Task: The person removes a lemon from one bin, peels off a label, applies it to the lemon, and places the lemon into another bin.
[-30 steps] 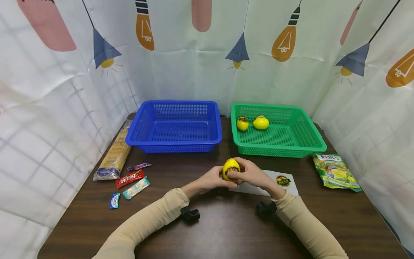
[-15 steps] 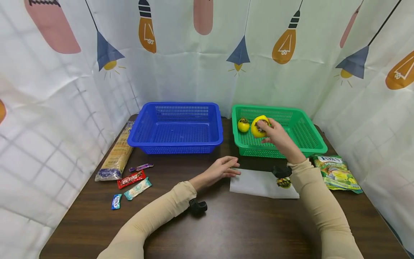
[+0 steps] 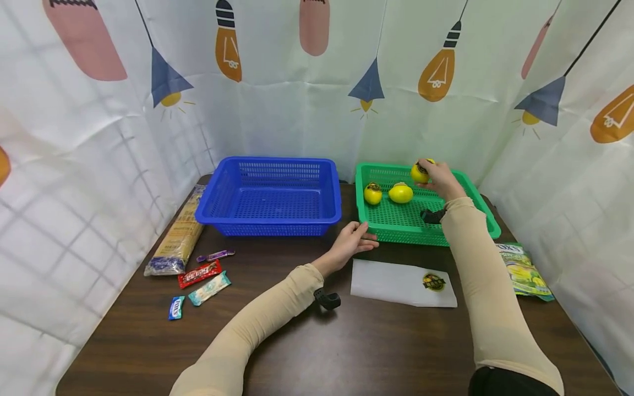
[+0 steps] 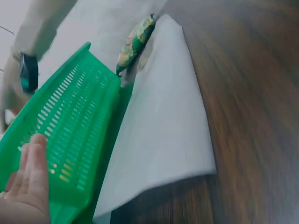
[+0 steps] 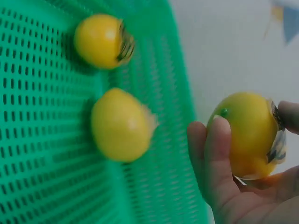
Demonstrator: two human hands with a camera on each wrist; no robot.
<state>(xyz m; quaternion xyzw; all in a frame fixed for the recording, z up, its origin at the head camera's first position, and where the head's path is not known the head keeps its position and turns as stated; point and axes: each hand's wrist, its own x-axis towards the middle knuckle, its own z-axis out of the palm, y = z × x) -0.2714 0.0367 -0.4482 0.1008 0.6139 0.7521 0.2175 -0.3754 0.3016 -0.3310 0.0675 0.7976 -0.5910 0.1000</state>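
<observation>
My right hand (image 3: 441, 180) holds a yellow lemon (image 5: 247, 130) between thumb and fingers, over the back right part of the green basket (image 3: 406, 234). A dark label is stuck on this lemon. In the basket lie two more lemons, one (image 5: 100, 42) with a dark label showing and a plain-looking one (image 5: 119, 126). My left hand (image 3: 350, 242) reaches out with its fingers extended, right at the basket's front left corner. In the left wrist view its fingers (image 4: 35, 168) overlap the basket's wall.
A blue basket (image 3: 269, 228) stands left of the green one. White paper (image 3: 391, 283) with a round label (image 3: 433, 282) lies in front. A green Fox's bag (image 3: 525, 272) is at right. At left are a long packet (image 3: 175, 236) and several small wrapped sweets (image 3: 200, 273).
My right hand has carried the lemon from the middle of the table over to the back of the green basket. My left hand has let go of it and moved forward to the basket's corner.
</observation>
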